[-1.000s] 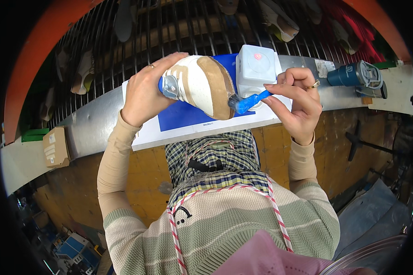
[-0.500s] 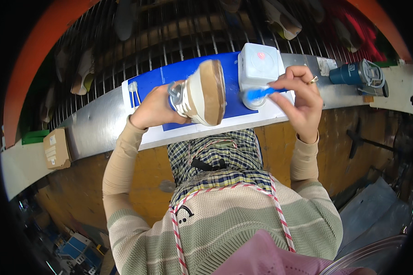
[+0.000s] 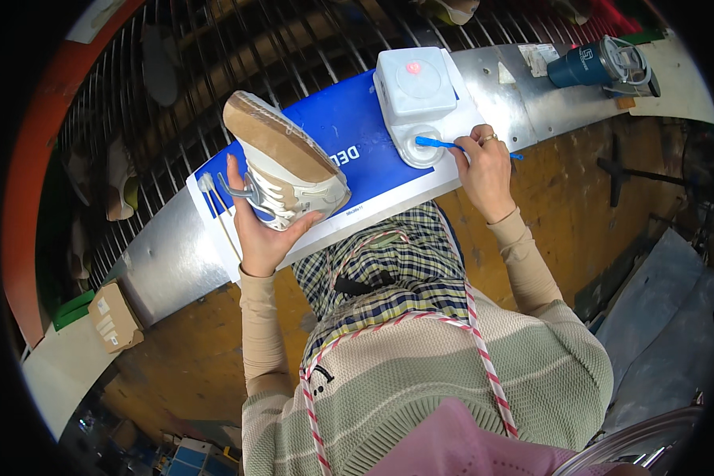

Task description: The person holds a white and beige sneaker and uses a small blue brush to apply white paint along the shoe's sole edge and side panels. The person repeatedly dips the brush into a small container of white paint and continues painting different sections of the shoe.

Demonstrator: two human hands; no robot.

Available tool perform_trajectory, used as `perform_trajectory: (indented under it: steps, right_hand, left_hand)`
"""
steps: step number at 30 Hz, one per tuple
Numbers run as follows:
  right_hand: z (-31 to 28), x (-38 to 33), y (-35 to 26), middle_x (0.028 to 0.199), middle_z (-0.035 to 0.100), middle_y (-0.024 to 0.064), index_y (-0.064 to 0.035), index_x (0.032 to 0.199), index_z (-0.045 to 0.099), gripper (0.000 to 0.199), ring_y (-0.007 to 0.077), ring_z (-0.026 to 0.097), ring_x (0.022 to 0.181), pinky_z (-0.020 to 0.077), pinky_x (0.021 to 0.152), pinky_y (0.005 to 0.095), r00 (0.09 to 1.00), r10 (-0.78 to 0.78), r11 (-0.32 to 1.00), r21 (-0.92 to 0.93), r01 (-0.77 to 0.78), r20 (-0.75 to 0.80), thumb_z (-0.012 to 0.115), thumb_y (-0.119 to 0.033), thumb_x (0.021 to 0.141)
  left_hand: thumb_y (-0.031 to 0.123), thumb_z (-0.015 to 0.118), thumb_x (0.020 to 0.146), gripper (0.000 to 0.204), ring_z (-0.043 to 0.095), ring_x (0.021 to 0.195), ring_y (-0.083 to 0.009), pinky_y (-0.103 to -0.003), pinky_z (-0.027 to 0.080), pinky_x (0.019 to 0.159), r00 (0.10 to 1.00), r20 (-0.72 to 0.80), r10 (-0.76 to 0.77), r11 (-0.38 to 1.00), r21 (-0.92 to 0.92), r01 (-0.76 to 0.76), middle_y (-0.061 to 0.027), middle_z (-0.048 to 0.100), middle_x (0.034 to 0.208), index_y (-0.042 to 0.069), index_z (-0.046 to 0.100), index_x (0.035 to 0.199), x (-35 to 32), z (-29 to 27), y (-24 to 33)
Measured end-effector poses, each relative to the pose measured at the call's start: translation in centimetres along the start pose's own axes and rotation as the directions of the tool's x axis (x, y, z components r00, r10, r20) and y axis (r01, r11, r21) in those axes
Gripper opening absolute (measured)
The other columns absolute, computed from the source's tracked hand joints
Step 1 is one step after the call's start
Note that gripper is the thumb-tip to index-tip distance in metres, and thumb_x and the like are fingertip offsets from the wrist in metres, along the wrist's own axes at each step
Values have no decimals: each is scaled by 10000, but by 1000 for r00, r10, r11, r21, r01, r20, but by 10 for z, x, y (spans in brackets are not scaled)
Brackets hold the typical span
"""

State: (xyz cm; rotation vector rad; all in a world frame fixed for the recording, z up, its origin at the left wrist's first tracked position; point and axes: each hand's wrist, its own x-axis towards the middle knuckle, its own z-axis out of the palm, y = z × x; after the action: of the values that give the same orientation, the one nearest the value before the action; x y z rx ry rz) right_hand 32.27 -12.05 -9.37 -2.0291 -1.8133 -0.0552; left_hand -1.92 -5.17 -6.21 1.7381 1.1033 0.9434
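My left hand (image 3: 263,244) is closed around a white and tan lace-up shoe (image 3: 287,163), tilted with its sole toward the far side. A grey loop (image 3: 244,193) sits among its white laces, near my fingers. Between the fingertips of my right hand (image 3: 488,176) is a thin blue brush (image 3: 446,143). The brush's tip is at the round opening of the small cup (image 3: 422,155) on a white plastic dispenser bottle (image 3: 415,89). Whether the tip touches liquid in there cannot be made out.
A blue and white sheet (image 3: 381,176) lies on the metal ledge (image 3: 170,254). White-tipped sticks (image 3: 207,184) rest at its left end. A blue tumbler (image 3: 583,67) stands far right, a cardboard box (image 3: 115,317) far left. Beyond runs a rack of metal bars (image 3: 293,40) with shoes.
My left hand has turned the shoe, so its sole now leans to the far left. The brush, blurred above the cup before, now has its tip at the opening. The whole view has shifted.
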Motion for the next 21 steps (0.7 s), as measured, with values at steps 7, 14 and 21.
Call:
perform_trajectory:
  steps: [7,14,21]
  right_hand:
    - [4,-6,15,857,571,89,-25,844,727,128,236,572,706,446,601,359,990,107,974,191,-123,89,796,-112,781]
    - [-4,-11,31,827,587,30,58,874,729,171,74,480,543,370,495,234,699,368,253,657,-710,614,732,-113,884]
    - [-21,36,-49,935,562,42,43,950,728,105,102,530,740,435,650,245,925,89,-114,926,-360,371,729,-33,878]
  left_hand:
    - [97,922,665,1199,568,1241,-286,-390,499,1032,999,-50,-21,991,-130,14,-190,482,1422,25,132,1564,5,1,-4]
    - [-46,838,681,1099,576,1229,-265,-390,506,1031,977,54,-207,847,-491,207,-147,519,1399,51,191,1565,33,-9,-3]
    - [-13,849,661,1097,562,1247,-244,-373,479,1049,946,228,-232,671,-666,325,-132,516,1413,26,220,1559,30,20,12]
